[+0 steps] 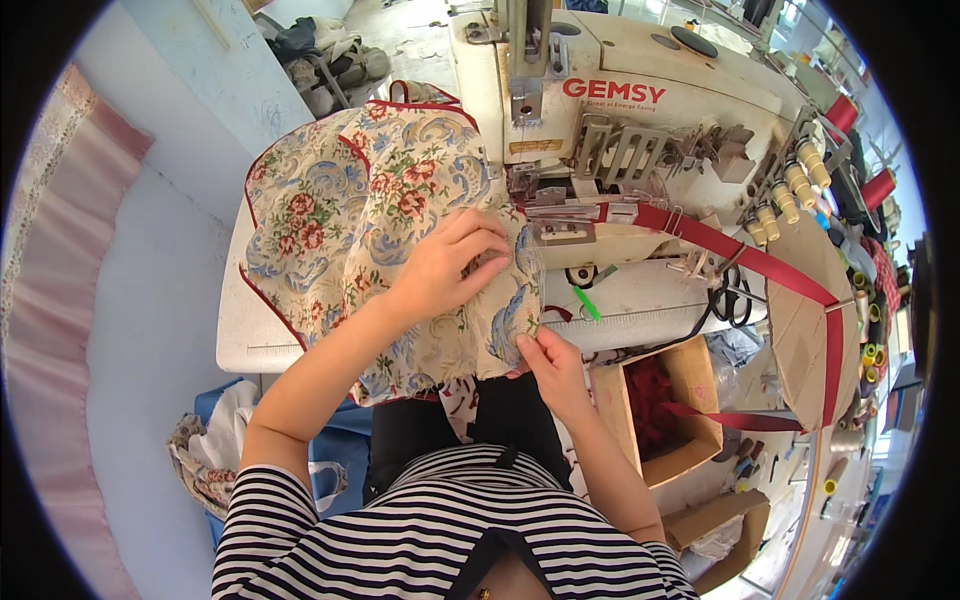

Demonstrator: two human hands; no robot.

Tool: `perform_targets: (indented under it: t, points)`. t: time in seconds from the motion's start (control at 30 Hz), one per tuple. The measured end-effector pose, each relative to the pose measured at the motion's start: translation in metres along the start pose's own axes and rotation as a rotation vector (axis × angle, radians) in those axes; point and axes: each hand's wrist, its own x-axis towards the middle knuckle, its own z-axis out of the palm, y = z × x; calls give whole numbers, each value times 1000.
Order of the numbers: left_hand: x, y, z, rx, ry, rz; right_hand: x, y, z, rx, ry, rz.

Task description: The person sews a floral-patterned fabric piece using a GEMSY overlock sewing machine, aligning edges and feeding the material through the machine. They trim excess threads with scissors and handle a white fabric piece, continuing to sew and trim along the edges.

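Note:
Floral tapestry fabric [300, 225] with red binding lies across the sewing table, its frayed lower edge hanging toward my lap. My left hand [450, 262] rests on the fabric left of the needle area, fingers curved and apart. Near the lower right corner of the fabric, my right hand [552, 370] pinches the edge between thumb and fingers. The white industrial sewing machine [700, 145] stands behind, and a red binding strip [760, 260] runs through its guide toward the needle area, which is partly behind the fabric.
Black scissors [730, 305] and a green tool [586, 302] lie on the table [245, 340]. A cardboard box [705, 365] holds red strip below right. Thread cones [805, 175] crowd the right. Cloth piles [230, 420] are at lower left, beside a pale wall [150, 300].

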Motion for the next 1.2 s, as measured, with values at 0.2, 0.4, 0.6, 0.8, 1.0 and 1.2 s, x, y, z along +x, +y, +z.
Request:
perform_targets:
  t: [0.2,0.4,0.6,0.8,1.0,1.2]
  points:
    - [-1,-8,-3,-55,-79,-93,4,-12,4,12,-30,53]
    - [6,6,-9,117,-151,80,18,-21,3,16,-13,49]
    - [1,24,-9,153,-245,176,39,-24,4,-22,5,4]
    - [4,17,-10,271,-227,263,52,-30,10,10,36,-22]
    - [4,9,-9,339,-196,302,55,-31,16,85,76,-26]
    - [4,7,-7,365,-192,315,53,-32,17,130,103,-17]
